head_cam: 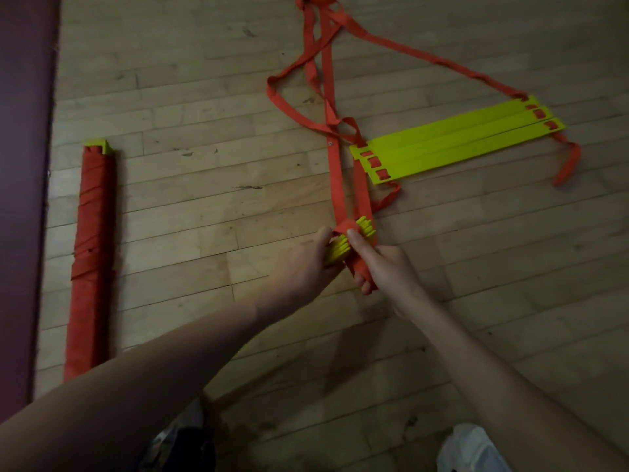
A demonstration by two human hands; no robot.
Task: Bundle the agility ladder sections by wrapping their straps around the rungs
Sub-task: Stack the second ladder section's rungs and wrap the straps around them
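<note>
Wood floor (pixel 204 206) spreads around left hand (pixel 303 264) and right hand (pixel 384 264), fingers (pixel 358 244) clamped on rung stack (pixel 340 249).

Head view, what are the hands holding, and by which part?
The left hand grips the stacked yellow rungs just below their strap-wrapped end; the right hand holds the orange strap where it wraps that end.

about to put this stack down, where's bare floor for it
Bare floor lies between the wrapped bundle and the left hand, and right of the right hand below the flat rungs. Crowded: loose straps above the hands.
</note>
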